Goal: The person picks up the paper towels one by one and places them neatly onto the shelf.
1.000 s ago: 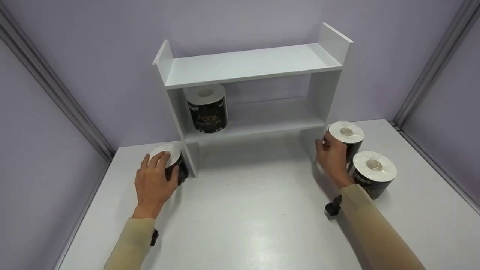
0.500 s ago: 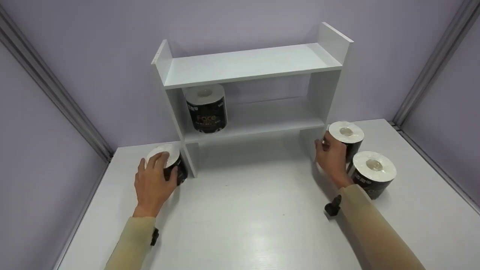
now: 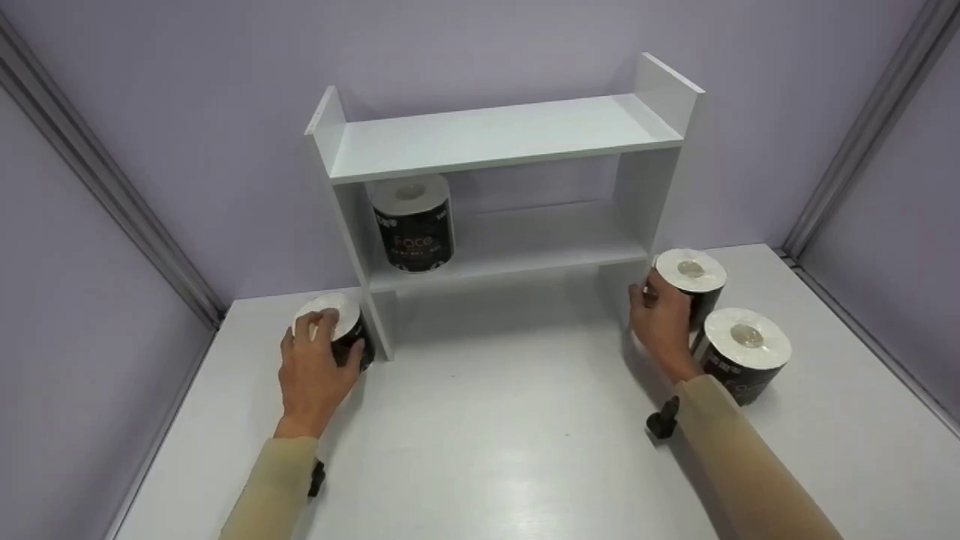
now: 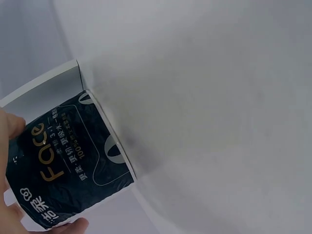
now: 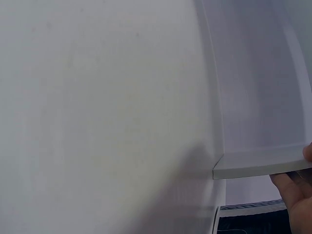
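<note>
In the head view my left hand [image 3: 315, 375] grips a toilet paper roll [image 3: 363, 346] that stands upright on the table, just outside the shelf's left side panel. Its fingers lie over the roll's top and the thumb is at its right side. The left wrist view shows the same toilet paper roll [image 4: 63, 156] in its dark printed wrapper, between thumb and fingers. On the other side, my right hand [image 3: 664, 322] pinches the lower right side panel of the white shelf [image 3: 517, 139]. In the right wrist view, thumb and fingers [image 5: 291, 192] lie on opposite faces of that panel [image 5: 253, 170].
One wrapped roll [image 3: 415, 238] stands on the middle shelf board, at its left end. Two more, a rear roll [image 3: 703, 304] and a front roll [image 3: 739, 379], stand on the white table [image 3: 487, 435] beside my right hand. Walls enclose the back and sides.
My left wrist has shifted slightly to the right while the hand stays on its roll. The right hand keeps its place on the panel. The head view has tilted up a little.
</note>
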A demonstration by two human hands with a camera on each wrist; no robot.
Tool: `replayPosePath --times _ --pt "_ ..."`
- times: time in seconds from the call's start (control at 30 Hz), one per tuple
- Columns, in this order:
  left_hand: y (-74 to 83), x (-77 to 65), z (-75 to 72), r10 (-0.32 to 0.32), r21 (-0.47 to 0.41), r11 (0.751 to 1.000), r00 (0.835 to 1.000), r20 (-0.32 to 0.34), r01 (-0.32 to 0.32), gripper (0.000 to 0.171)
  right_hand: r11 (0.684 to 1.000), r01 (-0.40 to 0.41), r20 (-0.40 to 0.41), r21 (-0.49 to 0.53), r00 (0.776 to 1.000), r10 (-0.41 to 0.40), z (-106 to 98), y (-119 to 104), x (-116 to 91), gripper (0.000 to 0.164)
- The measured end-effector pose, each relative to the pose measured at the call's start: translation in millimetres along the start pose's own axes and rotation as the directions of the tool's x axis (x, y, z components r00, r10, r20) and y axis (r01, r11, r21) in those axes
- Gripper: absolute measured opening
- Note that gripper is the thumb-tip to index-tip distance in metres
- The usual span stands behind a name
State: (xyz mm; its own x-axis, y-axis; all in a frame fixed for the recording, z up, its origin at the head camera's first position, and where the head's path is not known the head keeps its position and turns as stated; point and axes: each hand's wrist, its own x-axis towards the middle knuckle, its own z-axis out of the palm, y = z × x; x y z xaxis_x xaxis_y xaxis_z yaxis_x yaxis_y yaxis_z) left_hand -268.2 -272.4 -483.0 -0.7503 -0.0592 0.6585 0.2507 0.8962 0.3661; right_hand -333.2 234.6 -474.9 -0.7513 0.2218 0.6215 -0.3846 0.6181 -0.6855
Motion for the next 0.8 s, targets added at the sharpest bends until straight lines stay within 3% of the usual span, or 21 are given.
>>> replayPosePath --times 0.17,0.53,0.8 --pt "-0.5 1.1 0.8 -0.008 -0.01 1.0 1.0 0.001 0.008 0.054 1.0 0.011 -0.011 -0.001 1.0 -0.011 1.3 -1.0 0.5 0.015" --pt "-2.2 1.0 3.9 0.055 -0.047 0.997 0.997 -0.055 -0.058 0.052 0.999 0.041 -0.027 -0.014 0.999 -0.041 0.5 0.1 -0.7 0.018" --pt "1.2 1.8 2.8 0.024 -0.06 0.998 0.999 -0.044 -0.026 0.051 1.0 -0.019 0.001 -0.012 1.0 0.019 0.5 -0.5 -1.4 0.015"
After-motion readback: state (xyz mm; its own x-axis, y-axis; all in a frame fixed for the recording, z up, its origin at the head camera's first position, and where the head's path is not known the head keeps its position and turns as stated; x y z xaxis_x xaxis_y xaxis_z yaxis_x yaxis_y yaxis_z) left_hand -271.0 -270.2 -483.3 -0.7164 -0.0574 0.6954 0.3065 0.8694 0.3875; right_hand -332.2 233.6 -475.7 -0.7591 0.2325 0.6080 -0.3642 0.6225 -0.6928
